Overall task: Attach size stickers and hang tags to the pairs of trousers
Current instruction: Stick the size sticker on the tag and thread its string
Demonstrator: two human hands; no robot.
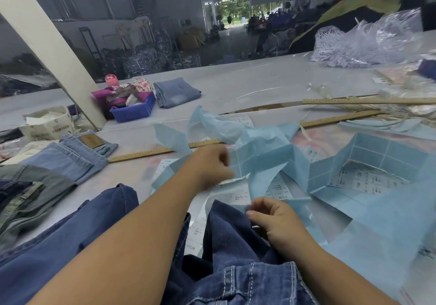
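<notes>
Dark blue jeans (pixel 236 245) lie in front of me at the table's near edge. A white printed sticker sheet (pixel 236 192) lies just beyond them, among light blue backing sheets (pixel 266 161). My left hand (pixel 212 168) reaches over the sheet with curled fingers and is blurred; it seems to pinch the sheet's far edge. My right hand (pixel 271 217) pinches the sheet's near corner against the jeans. A strip of stickers marked 103# (pixel 195 231) runs down beside the jeans.
Folded light blue and grey-green trousers (pixel 59 163) are stacked at the left. A blue bin (pixel 132 111) and folded jeans (pixel 177 91) sit farther back. Wooden rulers (pixel 342 120) cross the table. A clear plastic bag of tag fasteners (pixel 365 43) is at the far right.
</notes>
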